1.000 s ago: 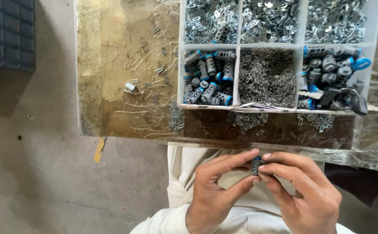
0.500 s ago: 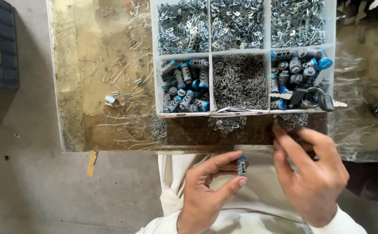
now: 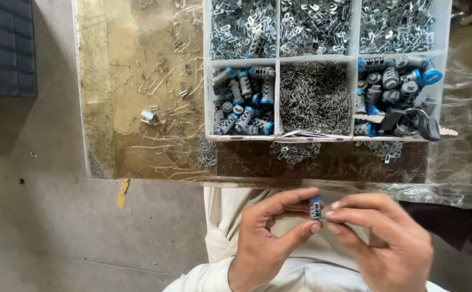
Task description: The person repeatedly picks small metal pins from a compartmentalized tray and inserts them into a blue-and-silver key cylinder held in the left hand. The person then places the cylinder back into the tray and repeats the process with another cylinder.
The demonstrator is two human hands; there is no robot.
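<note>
A small grey lock cylinder with a blue end (image 3: pixel 315 207) is pinched between the thumb and forefinger of my left hand (image 3: pixel 268 238), held over my lap below the table edge. My right hand (image 3: pixel 387 238) touches the cylinder from the right with its fingertips. Above them on the table stands a white divided tray (image 3: pixel 277 97). Its left middle cell holds several grey and blue lock cylinders (image 3: pixel 244 103), the centre cell small springs (image 3: pixel 314 94), the right cell more cylinders and keys (image 3: pixel 395 97).
The tray's top cells hold small metal plates (image 3: pixel 311 24). Loose metal bits and a small silver part (image 3: pixel 148 115) lie on the worn tabletop (image 3: pixel 138 70). A dark blue crate (image 3: pixel 3 46) stands on the concrete floor at left. Crumpled clear plastic (image 3: pixel 463 162) covers the table's right side.
My right hand has come back from the table edge near the tray to the cylinder in my left hand. The camera view has shifted slightly.
</note>
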